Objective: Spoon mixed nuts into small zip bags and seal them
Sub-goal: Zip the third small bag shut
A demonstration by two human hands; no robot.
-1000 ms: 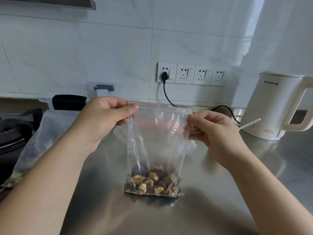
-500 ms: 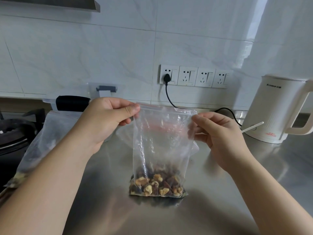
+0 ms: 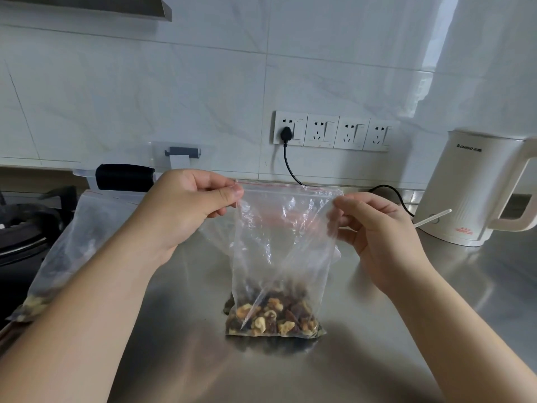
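Since the earlier frames the hands have drawn the bag's top wider and tauter, its red zip line now running nearly straight between them; the bag's foot has not left its spot.

The steel counter [image 3: 377,359] fills the near and middle ground. At far right stands a white kettle [image 3: 470,193]; at left lies a bigger clear sack [image 3: 66,248] with nuts in its low end, partly behind the left arm.

The bag [image 3: 283,251] stands upright at centre, its base on the counter. The left hand [image 3: 186,210] pinches the top left corner between thumb and curled fingers; the right hand [image 3: 380,237] pinches the top right corner the same way. The nuts [image 3: 273,317] sit in a shallow heap at the bottom.

Filling looks done for this bag, and sealing is the step in hand. Whether the zip is yet pressed together I cannot tell. Next, I judge, the fingers must run along the strip from one corner to the other, squeezing both tracks together while the top stays taut
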